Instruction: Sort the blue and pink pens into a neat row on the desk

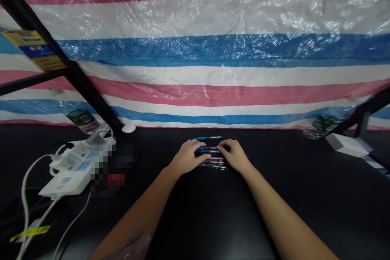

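Observation:
My left hand [189,157] and my right hand [234,155] meet at the middle of the black table [274,195]. The fingers of both hands close on the ends of a dark blue pen [207,150] lying crosswise. Just nearer to me, several slim pens [213,165] lie roughly parallel, partly hidden under my fingers. Another blue pen [209,137] lies apart on the far side of my hands, touching neither.
White power strips [74,166] with white cables lie at the table's left, beside a pixelated patch. A white box [345,145] sits far right, and a white round object [128,128] near the back edge. A striped tarpaulin [195,57] and black frame bars stand behind.

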`<state>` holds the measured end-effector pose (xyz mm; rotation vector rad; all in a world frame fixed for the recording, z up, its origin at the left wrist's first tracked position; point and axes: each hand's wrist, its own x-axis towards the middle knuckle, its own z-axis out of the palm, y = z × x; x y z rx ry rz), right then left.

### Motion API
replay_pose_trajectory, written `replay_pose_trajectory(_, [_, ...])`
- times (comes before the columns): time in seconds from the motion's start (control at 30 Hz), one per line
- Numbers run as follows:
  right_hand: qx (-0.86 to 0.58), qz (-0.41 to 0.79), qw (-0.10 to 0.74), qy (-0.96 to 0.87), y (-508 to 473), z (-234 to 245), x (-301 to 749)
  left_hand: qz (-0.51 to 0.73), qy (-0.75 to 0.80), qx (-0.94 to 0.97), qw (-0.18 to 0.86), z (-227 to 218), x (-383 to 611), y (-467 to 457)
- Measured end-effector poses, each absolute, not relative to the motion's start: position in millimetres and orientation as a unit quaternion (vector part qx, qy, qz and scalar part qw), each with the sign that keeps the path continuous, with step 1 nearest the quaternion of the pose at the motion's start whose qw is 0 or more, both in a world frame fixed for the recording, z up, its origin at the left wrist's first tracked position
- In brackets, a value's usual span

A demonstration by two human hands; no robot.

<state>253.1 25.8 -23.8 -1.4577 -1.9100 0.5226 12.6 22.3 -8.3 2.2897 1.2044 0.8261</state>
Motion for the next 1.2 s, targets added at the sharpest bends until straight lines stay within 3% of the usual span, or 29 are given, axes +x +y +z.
replay_pose_trajectory(0.33, [-0.529, 0.206, 0.328, -0.755, 23.0, -18.8, 251.0, 0.226, 0.376, 0.881, 0.178, -6.0, 11.5, 14.2])
replay_pose_trajectory(0.53, [-0.525, 0.160, 0.401, -0.734, 30.7, -26.9, 253.1, 0.230, 0.365, 0.890, 0.150, -7.7, 15.5, 11.5])
replay_pose_trajectory(0.73, [-0.526, 0.151, 0.345, -0.763, 38.3, -36.1, 253.4, 0.218, 0.370, 0.893, 0.131, -7.0, 17.2, 9.6])
replay_pose_trajectory(1.2, [-0.582, 0.157, 0.354, -0.715, 38.6, -33.0, 254.9, 0.225, 0.373, 0.892, 0.116, -7.2, 19.1, 9.4])
